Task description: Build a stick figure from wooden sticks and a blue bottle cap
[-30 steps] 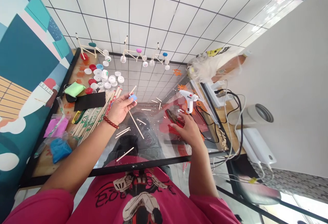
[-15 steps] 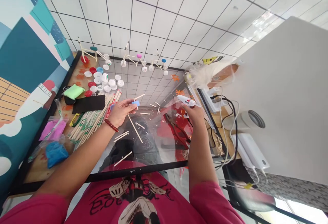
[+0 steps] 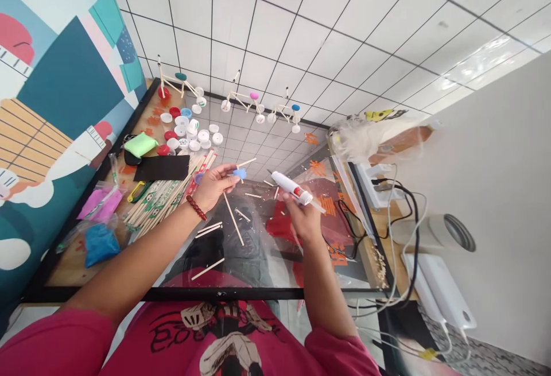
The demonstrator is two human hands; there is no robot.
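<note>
Between the thumb and fingers of my left hand (image 3: pixel 217 185) is a small blue piece (image 3: pixel 240 174) with a thin wooden stick (image 3: pixel 247 163) at it. My right hand (image 3: pixel 305 220) is wrapped round a white glue gun (image 3: pixel 290 187), whose nozzle points left toward the blue piece, a short gap away. Below my left hand a longer stick (image 3: pixel 233 219) lies on the glass tabletop. Short cut sticks (image 3: pixel 209 228) lie nearby, and another stick (image 3: pixel 208 268) is close to the front edge.
Bottle caps (image 3: pixel 192 135), a black sheet (image 3: pixel 162 167) and bundled sticks (image 3: pixel 166 206) lie left. Stick models with caps (image 3: pixel 242 100) stand along the back edge. A power strip (image 3: pixel 379 185) with cables and a grey cylinder (image 3: pixel 430 232) are right. Blue (image 3: pixel 101 244) and pink bags (image 3: pixel 101 202) lie front left.
My right hand has brought the glue gun left, closer to the blue piece. The view has shifted a little, and my left hand keeps its hold.
</note>
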